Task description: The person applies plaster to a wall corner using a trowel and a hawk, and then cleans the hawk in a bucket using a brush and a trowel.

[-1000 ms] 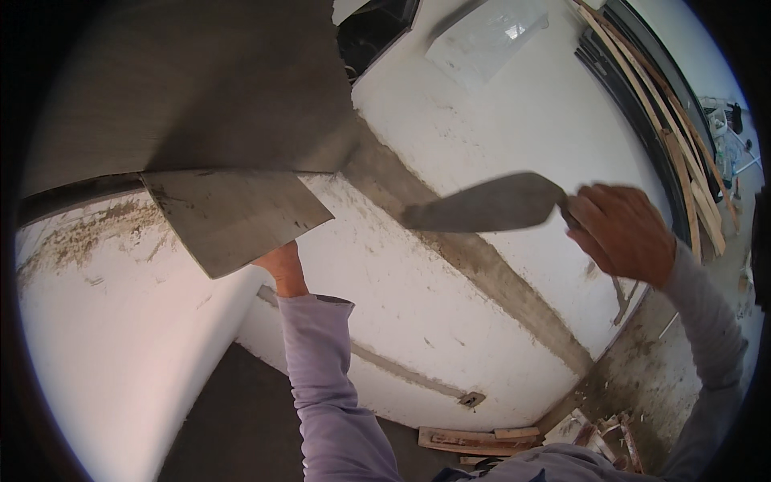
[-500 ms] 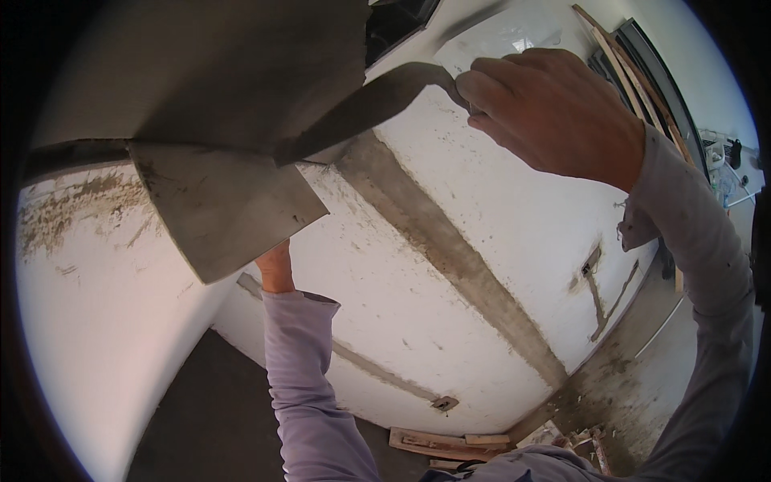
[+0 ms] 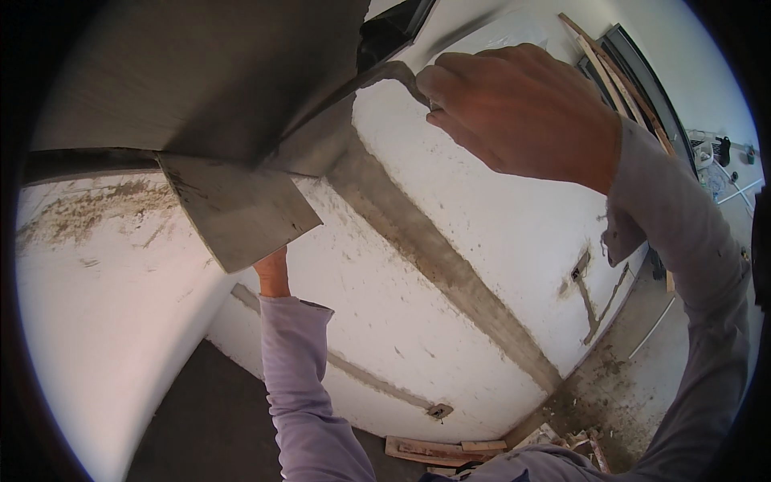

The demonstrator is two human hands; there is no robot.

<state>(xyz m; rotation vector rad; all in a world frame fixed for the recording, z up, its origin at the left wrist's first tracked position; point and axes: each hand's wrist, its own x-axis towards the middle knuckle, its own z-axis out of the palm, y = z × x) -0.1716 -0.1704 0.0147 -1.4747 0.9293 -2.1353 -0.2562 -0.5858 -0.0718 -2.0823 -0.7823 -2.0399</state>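
My left hand (image 3: 272, 273) holds a square grey plastering hawk (image 3: 239, 213) from below, mostly hidden by the plate, just under a dark grey plastered surface (image 3: 193, 72) at upper left. My right hand (image 3: 522, 116) grips a pointed trowel (image 3: 387, 71) by its handle. The blade is seen nearly edge-on, slanting down-left along the plastered surface toward the hawk; whether it touches cannot be told. Behind the tools, a grey mortar strip (image 3: 438, 269) runs down the white wall (image 3: 401, 321).
A dark opening (image 3: 389, 28) is at the top. Long timber boards (image 3: 610, 72) lean at upper right, with clutter (image 3: 715, 161) beyond. A white rod (image 3: 650, 328) lies on the dirty floor (image 3: 642, 386). More boards (image 3: 434, 450) lie along the wall's foot.
My right hand has swung up and left with the trowel, bringing its blade from over the white wall to the dark surface. My left hand and the hawk have shifted only slightly.
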